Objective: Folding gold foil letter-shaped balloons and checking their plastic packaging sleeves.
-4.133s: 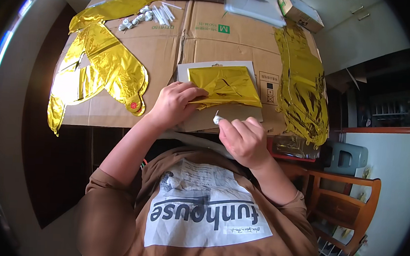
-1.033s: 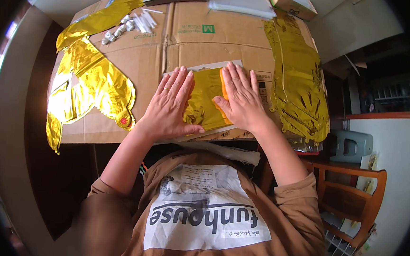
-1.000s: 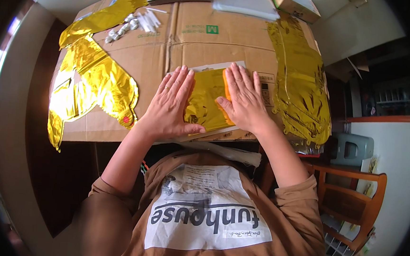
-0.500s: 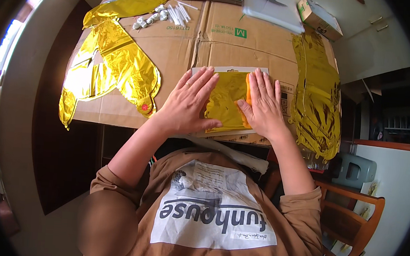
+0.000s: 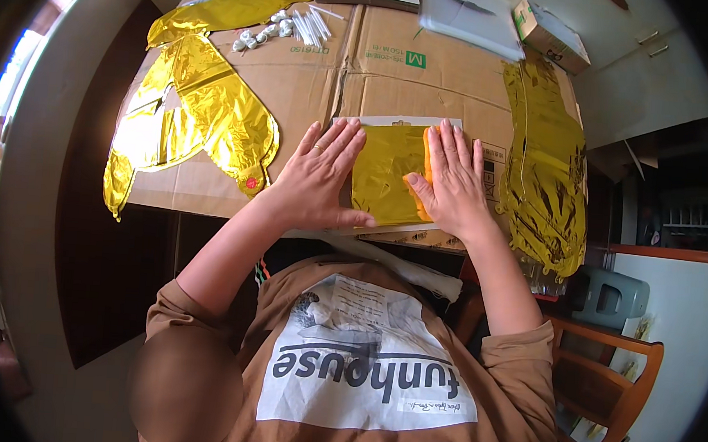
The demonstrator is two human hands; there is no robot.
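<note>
A folded sheet of shiny gold foil (image 5: 386, 170) lies flat on the cardboard, with a white board or card (image 5: 426, 122) showing beyond its far edge. My left hand (image 5: 318, 173) rests flat at the foil's left side, fingers stretched out and thumb across its near left corner. On the right side, my right hand (image 5: 455, 183) lies flat with its fingers extended over an orange cloth (image 5: 427, 144). The cloth shows along the hand's inner edge and around the thumb; the rest is hidden under the palm.
Cardboard (image 5: 289, 85) covers the table. A gold foil balloon (image 5: 222, 105) lies at the left, flattened gold foil (image 5: 539, 152) at the right. White sticks (image 5: 308, 27), small whitish bundles (image 5: 260, 36) and a box (image 5: 550, 38) sit at the back. A wooden chair (image 5: 605, 386) stands right.
My left hand has shifted slightly left, and more of the foil shows between the hands. The foil there looks smoother. My right hand stays almost in place on the cloth.
</note>
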